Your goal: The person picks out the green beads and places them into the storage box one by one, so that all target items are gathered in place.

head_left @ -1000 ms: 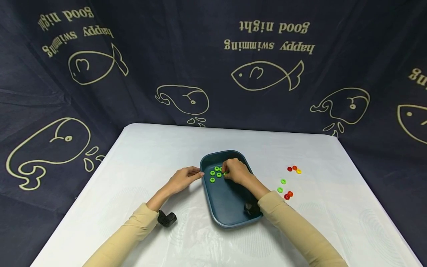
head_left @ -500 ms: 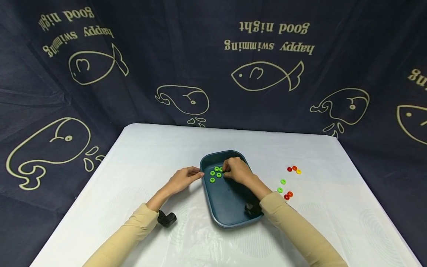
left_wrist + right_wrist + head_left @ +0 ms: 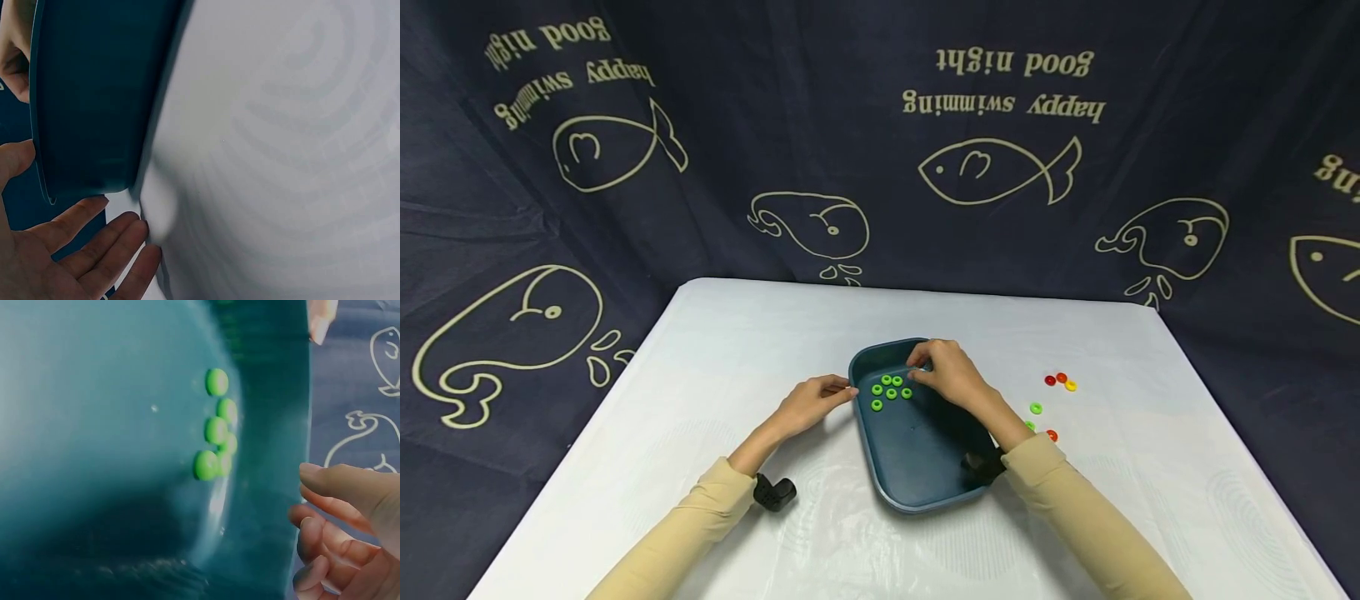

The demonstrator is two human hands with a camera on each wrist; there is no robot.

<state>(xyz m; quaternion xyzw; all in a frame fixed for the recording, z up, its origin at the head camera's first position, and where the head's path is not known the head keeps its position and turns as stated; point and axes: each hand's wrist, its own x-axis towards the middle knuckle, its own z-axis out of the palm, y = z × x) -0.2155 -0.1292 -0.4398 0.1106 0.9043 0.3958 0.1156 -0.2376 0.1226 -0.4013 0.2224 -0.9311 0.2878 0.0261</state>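
Green rings [image 3: 891, 397], six in all, lay flat inside the blue tray [image 3: 910, 467], gathered toward its far left corner. Half a second earlier the right hand [image 3: 951, 373] had covered the rightmost ring [image 3: 906, 397]; by now it had lifted toward the tray's far right corner, leaving that ring in plain sight. That placement therefore looked finished. The right hand's thumb and forefinger stood slightly apart, the other fingers loosely bent, with nothing visible in its hold. The left hand [image 3: 805, 404] had not moved: its thumb touched the left rim, fingers extended alongside the outer wall, not wrapped around it. Outside the tray, toward the tabletop's [image 3: 760, 333] right edge, lay two loose green rings [image 3: 1036, 412], near one orange piece [image 3: 1052, 436], with red, orange and yellow pieces [image 3: 1050, 381] clustered farther back.
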